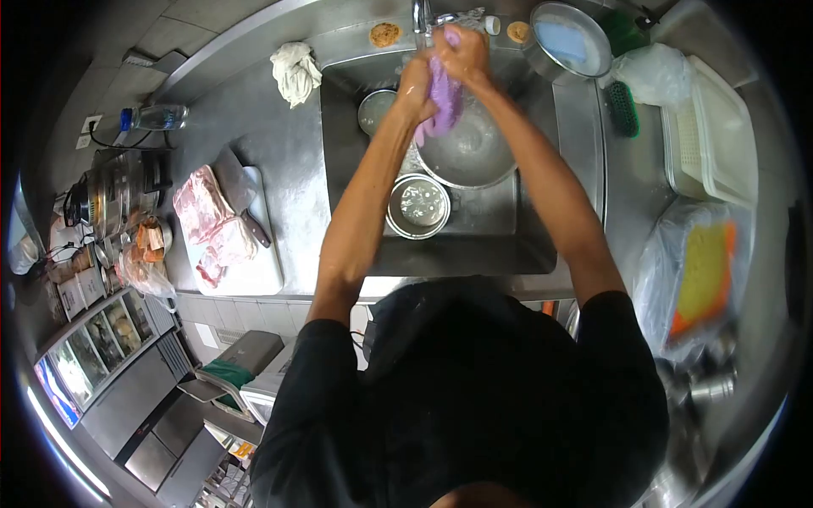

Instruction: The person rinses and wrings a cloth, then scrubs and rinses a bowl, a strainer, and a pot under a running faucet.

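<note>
A bunched purple cloth (445,100) hangs between my two hands under the tap (422,17), over the sink. My left hand (416,87) is closed on its left side, and my right hand (465,56) grips its upper end. Directly below the cloth is a large metal bowl (484,154) with water in it. A smaller round pot (418,207) holding water stands nearer to me in the sink (483,252). Another round metal vessel (377,110) is partly hidden behind my left forearm.
Left of the sink, raw meat (203,212) and a cleaver (237,186) lie on a white cutting board (267,275). A crumpled white cloth (295,73) is at the back. To the right are a green brush (622,110), a pot with a blue sponge (603,51) and white plastic bins (724,127).
</note>
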Tool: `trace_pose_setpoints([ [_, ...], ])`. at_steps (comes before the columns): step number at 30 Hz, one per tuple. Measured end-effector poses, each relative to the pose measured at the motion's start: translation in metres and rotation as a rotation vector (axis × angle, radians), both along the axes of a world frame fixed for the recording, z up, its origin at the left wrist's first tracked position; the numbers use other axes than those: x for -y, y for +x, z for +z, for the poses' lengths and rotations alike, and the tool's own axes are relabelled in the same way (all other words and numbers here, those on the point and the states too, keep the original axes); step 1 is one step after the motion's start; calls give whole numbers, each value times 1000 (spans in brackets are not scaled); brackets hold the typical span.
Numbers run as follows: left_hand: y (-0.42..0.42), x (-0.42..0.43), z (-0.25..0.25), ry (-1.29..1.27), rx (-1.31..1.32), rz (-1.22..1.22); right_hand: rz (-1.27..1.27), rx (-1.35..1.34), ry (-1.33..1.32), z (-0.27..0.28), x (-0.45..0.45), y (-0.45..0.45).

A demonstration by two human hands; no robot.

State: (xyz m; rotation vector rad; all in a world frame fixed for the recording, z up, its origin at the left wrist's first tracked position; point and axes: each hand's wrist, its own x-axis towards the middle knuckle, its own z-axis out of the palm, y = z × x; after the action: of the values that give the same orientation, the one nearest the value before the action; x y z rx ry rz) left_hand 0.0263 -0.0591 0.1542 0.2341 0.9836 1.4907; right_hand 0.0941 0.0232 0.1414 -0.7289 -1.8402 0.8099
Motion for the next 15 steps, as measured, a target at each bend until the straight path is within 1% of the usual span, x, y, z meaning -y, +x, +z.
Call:
trace_pose_setpoints([
  [2, -8, 11, 19, 133, 0, -185, 44, 296, 49, 19, -25, 7],
  [3, -12, 16, 22, 39, -257, -171, 117, 81, 196, 25, -27, 1],
  [4, -20, 19, 21, -94, -457, -278, 187, -125, 335, 26, -22, -2],
  [5, -24, 19, 34, -93, -665, -400, 432, 58, -1, 12, -29, 0],
  [6, -27, 16, 45, -76, -878, -525, 411, 74, -18, 15, -24, 4],
  [7, -29, 15, 38, -69, -863, -548, 494, 46, -458, 31, -20, 5],
  [8, -31, 11, 31, 5, -839, -416, 564, 4, -897, 37, -18, 9],
  [9, -33, 7, 25, 78, -812, -278, 603, -53, -969, 38, -11, 18],
  [10, -34, 6, 30, 81, -801, -290, 643, -114, -1043, 31, -4, 25],
  [11, -37, 5, 40, -65, -994, -238, 561, -199, -708, 15, 6, 23],
  [12, -42, 5, 46, -213, -1186, -180, 550, -197, -713, 5, 0, 32],
  [14, -64, 7, 11, 17, -1049, 97, 675, 725, -405, -7, -4, 61],
  [15, -59, 16, 28, 1, -924, 98, 667, 919, -344, -41, -17, 68],
])
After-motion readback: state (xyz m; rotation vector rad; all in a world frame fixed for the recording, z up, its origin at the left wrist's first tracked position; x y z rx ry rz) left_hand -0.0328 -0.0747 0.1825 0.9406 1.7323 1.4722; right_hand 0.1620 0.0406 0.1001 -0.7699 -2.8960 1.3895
